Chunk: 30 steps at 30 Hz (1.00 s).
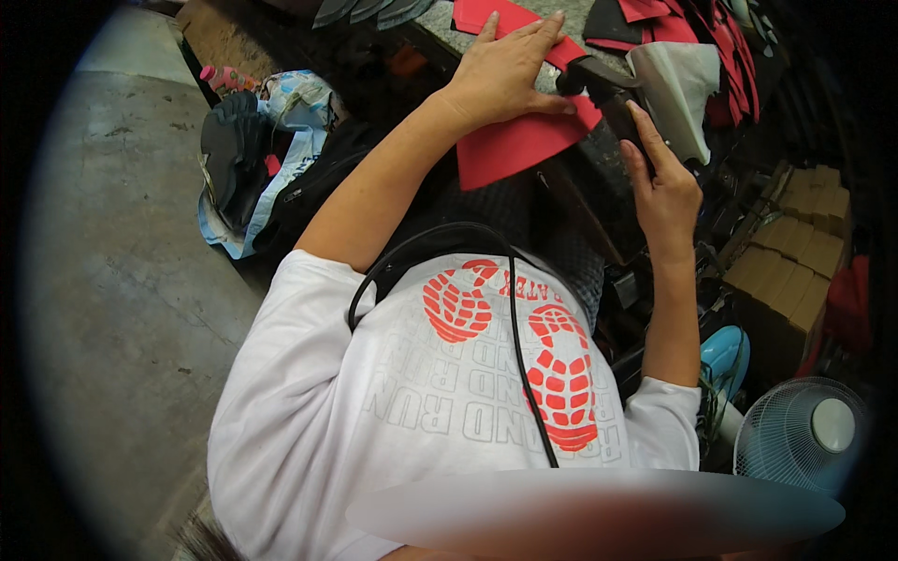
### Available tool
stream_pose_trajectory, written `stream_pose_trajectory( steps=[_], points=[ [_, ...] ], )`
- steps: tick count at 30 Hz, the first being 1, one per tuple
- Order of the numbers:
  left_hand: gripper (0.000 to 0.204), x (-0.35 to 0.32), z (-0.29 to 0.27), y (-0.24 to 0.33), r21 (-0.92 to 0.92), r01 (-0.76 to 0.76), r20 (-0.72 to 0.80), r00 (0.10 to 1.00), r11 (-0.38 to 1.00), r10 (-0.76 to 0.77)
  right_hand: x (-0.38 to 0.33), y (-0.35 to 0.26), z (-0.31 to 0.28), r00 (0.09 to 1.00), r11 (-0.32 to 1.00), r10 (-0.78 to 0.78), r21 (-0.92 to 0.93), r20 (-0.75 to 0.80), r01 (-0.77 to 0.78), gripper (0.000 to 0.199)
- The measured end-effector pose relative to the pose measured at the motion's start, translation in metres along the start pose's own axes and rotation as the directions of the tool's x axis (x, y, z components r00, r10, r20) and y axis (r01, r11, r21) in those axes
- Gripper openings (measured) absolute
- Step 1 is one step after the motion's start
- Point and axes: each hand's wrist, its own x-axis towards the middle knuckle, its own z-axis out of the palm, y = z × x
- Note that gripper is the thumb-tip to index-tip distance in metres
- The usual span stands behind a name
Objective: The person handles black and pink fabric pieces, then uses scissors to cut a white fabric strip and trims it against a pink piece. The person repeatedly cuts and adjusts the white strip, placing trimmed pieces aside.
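My left hand [510,75] lies with spread fingers over a red sheet piece [519,150], its thumb stretched along the upper edge. Another red piece [510,17] shows beyond my fingertips. Right of this hand is a black object [613,98], which meets the red material; I cannot make out its kind. Against its right edge rests my right hand [664,182], with index finger and thumb stretched out and slightly apart. The other fingers of that hand are hidden. A whitish, bent sheet [678,98] stands just beyond it.
Red and black cut pieces [655,19] are heaped at the far right. Left of me, dark shoe soles [234,150] lie by a blue-white bag [299,107]. Cardboard-coloured stacks [790,248] and a fan [804,435] stand on the right. A black cable [516,327] crosses my white shirt.
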Motion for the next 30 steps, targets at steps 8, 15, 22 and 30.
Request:
stream_pose_trajectory(
  steps=[8, 15, 22, 30],
  points=[
    [0.092, 0.003, 0.002, -0.002, 0.057, -0.068, -0.048, 0.996, 0.996, 0.071, -0.001, 0.007, -0.003, 0.932, 0.894, -0.071, 0.392, -0.355, 0.218, 0.041],
    [0.119, 0.002, 0.012, -0.007, 0.166, 0.014, -0.04, 0.999, 0.986, -0.007, -0.004, 0.011, -0.015, 0.986, 0.994, -0.076, 0.072, -0.15, 0.087, 0.042],
    [0.121, -0.002, 0.012, -0.006, 0.131, 0.059, 0.02, 0.998, 0.99, -0.062, -0.009, 0.012, 0.0, 0.991, 0.997, 0.076, 0.032, -0.112, -0.073, 0.041],
    [0.117, 0.0, 0.01, -0.005, 0.128, 0.037, -0.05, 0.998, 0.991, -0.031, -0.022, 0.031, -0.007, 0.945, 0.954, 0.11, 0.3, -0.307, -0.013, 0.042]
  ],
)
